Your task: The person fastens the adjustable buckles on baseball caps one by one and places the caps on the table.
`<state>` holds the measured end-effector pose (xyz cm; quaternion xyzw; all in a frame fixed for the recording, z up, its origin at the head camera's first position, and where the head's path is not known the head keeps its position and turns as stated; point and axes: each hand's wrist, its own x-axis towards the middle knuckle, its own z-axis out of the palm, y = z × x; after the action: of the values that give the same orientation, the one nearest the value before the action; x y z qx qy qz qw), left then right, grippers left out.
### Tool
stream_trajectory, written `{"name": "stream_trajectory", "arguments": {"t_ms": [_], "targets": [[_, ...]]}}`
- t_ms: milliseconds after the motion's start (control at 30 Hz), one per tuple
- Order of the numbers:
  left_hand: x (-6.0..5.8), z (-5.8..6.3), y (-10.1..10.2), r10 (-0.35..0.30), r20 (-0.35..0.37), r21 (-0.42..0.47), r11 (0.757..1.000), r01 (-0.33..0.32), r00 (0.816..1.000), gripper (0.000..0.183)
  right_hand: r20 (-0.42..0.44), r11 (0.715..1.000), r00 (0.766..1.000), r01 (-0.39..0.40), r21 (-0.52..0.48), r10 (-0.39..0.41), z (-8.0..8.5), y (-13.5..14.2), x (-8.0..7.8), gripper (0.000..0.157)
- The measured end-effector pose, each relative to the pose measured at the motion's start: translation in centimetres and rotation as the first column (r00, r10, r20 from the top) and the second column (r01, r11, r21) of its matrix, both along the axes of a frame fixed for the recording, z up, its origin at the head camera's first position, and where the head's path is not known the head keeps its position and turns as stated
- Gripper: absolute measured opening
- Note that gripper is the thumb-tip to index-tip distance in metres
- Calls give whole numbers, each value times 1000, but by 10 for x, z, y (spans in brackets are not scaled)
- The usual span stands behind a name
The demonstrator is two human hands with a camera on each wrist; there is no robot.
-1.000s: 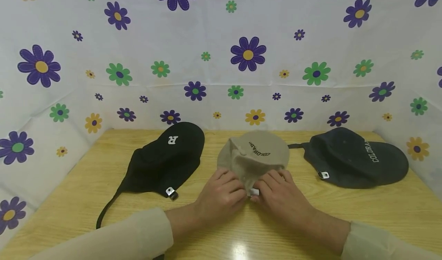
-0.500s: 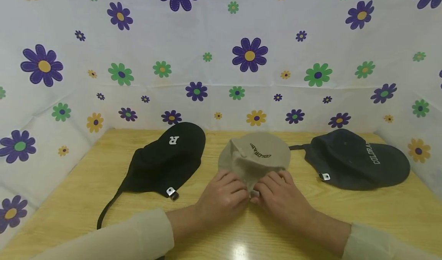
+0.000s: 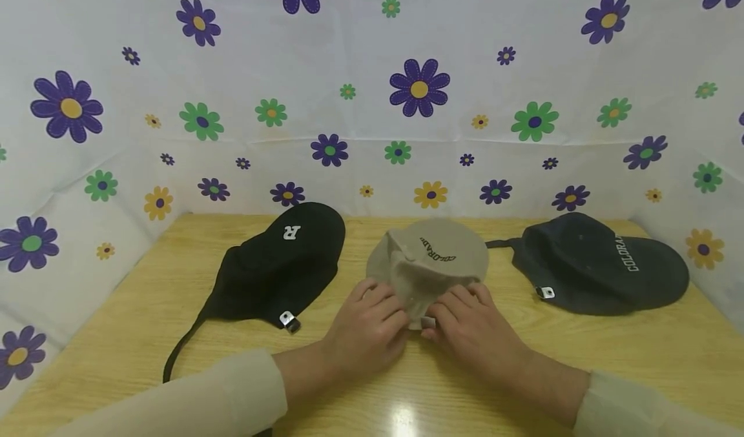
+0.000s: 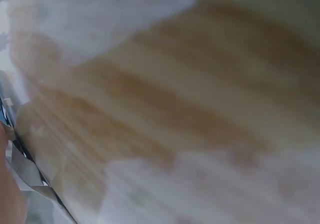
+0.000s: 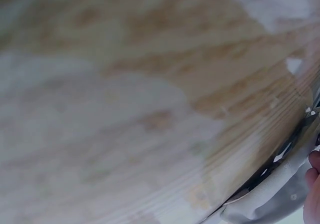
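A beige baseball cap [image 3: 438, 250] with dark "COLORADO" lettering lies in the middle of the table, its brim pointing away from me. My left hand [image 3: 369, 324] grips the near left edge of the cap with curled fingers. On the near right edge, my right hand [image 3: 473, 334] holds the cap beside a small metal buckle [image 3: 428, 322] that shows between the two hands. Fingertips and thumbs are mostly hidden under the cap. At the border of the right wrist view appear some right fingers [image 5: 314, 166] against the pale cap.
To the left lies a black cap [image 3: 279, 272] with a white "R", its loose strap [image 3: 183, 350] trailing toward me. A dark navy cap [image 3: 581, 269] lies at the right, strap end toward the beige cap. A flowered cloth [image 3: 349, 50] hangs behind the wooden table [image 3: 523, 385].
My left hand has shifted slightly left, away from the buckle, so more of the beige cap's near edge shows between the hands. The right hand stays almost still.
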<state>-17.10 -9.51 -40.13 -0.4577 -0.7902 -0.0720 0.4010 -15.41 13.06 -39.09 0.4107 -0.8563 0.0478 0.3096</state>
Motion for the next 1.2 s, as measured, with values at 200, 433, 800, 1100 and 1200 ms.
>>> {"name": "stream_trajectory", "arguments": {"t_ms": [200, 433, 800, 1100, 1200], "targets": [[-1, 1, -3, 2, -31, -17, 1000, -2, 1000, 3, 0, 1000, 1000, -4, 16, 4, 1, -2, -3, 29], [11, -8, -3, -37, -20, -17, 999, 37, 999, 6, -67, 998, 996, -55, -15, 54, -12, -5, 5, 31], [12, -2, 6, -46, 3, -22, 999, 46, 999, 4, 60, 1000, 998, 30, 6, -31, -5, 0, 11, 20], [4, -1, 3, -54, -48, -24, 998, 52, 997, 9, 34, 1000, 999, -5, -12, 5, -2, 0, 1, 24], [3, -1, 3, -54, -46, -26, 998, 53, 997, 10, 29, 1000, 1000, -10, -14, 10, -2, 1, 0, 26]]}}
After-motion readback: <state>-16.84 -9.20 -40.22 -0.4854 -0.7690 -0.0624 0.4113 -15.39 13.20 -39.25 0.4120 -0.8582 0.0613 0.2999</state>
